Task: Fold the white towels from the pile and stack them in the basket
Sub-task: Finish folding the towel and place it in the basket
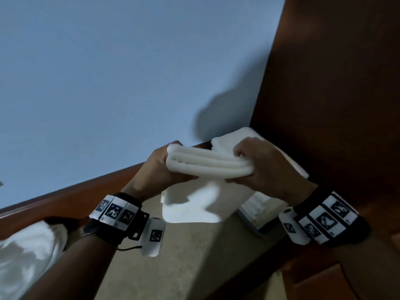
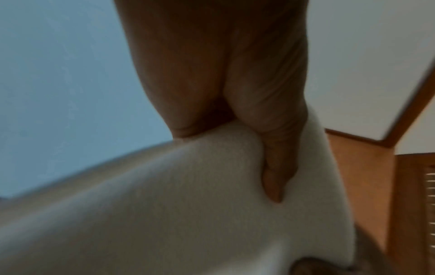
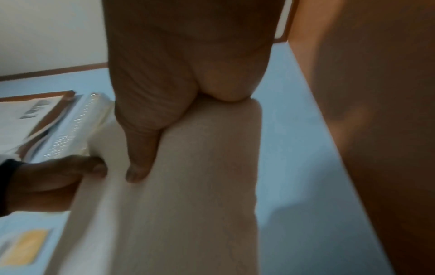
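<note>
- A pale blue wall (image 1: 108, 72) fills the upper left and centre of the head view; a shadow of the hands lies on it at centre right.
- A dark reddish-brown wooden panel (image 1: 337, 83) takes up the right side of the frame, top to bottom, and a brown skirting board (image 1: 65, 198) of the same tone runs diagonally from the lower left edge up toward the centre.
- A beige floor (image 1: 173, 267) shows in the lower middle.
- At the lower left edge sits a blurred heap of white cloth (image 1: 26, 256); what it rests on cannot be told.
- The folded white towel (image 1: 207, 163) is held in the air at the centre of the frame, its stacked layers showing as rounded ridges along the near edge.
- Below it, in the lower centre, lies another white towel (image 1: 190, 206), flat, partly in shadow.
- To the lower right of that is a white container (image 1: 259, 204) with a ribbed side; whether it is the basket is unclear.
- The left hand (image 1: 155, 167) clamps the towel's left end, thumb pressed into the cloth in the left wrist view.
- The right hand (image 1: 266, 167) clamps the right end, fingers curled over the top, thumb underneath.
- Both wrists wear black bands (image 1: 116, 215) with square printed markers.
</note>
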`<control>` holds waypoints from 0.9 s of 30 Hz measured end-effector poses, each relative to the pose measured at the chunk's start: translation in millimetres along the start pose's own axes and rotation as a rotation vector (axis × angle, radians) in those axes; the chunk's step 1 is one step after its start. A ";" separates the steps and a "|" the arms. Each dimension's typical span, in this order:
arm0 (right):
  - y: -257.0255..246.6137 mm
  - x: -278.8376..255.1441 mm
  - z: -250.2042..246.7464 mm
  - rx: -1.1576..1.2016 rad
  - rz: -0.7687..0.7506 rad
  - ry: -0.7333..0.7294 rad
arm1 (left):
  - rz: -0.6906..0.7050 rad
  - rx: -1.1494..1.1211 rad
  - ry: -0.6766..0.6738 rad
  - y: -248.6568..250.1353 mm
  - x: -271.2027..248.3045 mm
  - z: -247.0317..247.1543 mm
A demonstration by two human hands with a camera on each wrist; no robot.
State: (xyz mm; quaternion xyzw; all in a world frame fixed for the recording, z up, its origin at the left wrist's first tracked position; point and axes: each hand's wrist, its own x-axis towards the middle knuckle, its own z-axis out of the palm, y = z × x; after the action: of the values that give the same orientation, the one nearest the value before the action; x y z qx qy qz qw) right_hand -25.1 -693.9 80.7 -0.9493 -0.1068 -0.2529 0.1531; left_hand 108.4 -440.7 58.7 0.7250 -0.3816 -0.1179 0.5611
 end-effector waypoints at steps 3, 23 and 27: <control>24.2 -21.0 -30.1 0.149 0.266 0.230 | 0.129 -0.036 -0.002 45.2 30.2 16.0; 219.0 -92.7 -23.5 0.847 0.925 0.272 | -0.193 -0.042 0.424 18.5 237.2 107.9; 283.6 -66.4 -6.8 0.784 0.980 0.167 | -0.423 0.047 0.433 -43.0 275.2 120.2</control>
State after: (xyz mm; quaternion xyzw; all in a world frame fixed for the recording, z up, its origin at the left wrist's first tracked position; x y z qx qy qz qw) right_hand -5.1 -968.3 -14.9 -0.7385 0.2681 -0.1686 0.5952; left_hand 241.8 -712.9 49.5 0.8094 -0.0965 -0.0661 0.5755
